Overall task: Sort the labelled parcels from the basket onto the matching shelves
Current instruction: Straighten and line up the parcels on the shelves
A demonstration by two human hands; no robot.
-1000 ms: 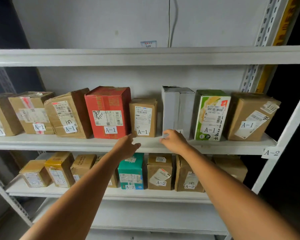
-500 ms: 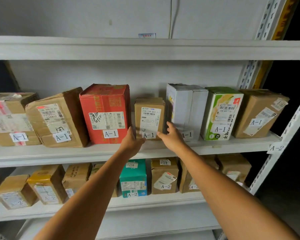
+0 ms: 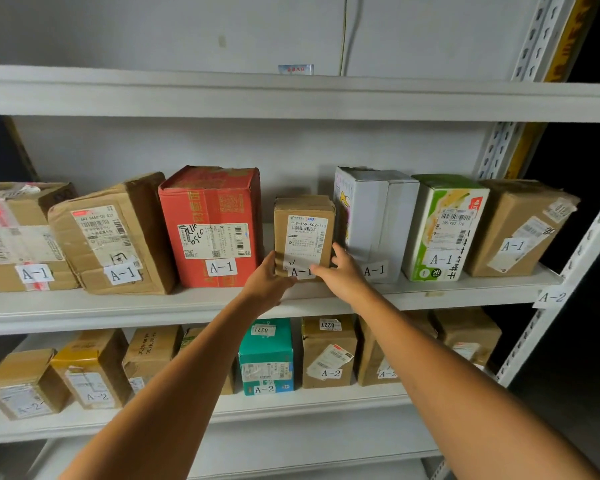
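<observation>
A small brown parcel [image 3: 303,230] marked A-1 stands upright on the middle shelf [image 3: 84,308], between a red box [image 3: 210,223] and a white box [image 3: 378,216]. My left hand [image 3: 267,282] holds its lower left corner, thumb up along the left edge. On the other side, my right hand [image 3: 342,271] holds the lower right corner, with the thumb across the front label and the fingers on the right side. The parcel's base rests on the shelf. The basket is out of view.
Other A-1 parcels fill the same shelf: brown boxes [image 3: 111,233] to the left, a green-and-white box [image 3: 444,226] and a brown box [image 3: 520,226] to the right. The lower shelf [image 3: 291,405] holds several A-2 parcels, among them a teal box [image 3: 265,355]. An A-2 tag [image 3: 551,297] sits on the right upright.
Both hands have moved up from the shelf's front edge onto the small brown parcel and closed on its lower corners. The view has drawn closer and swung right.
</observation>
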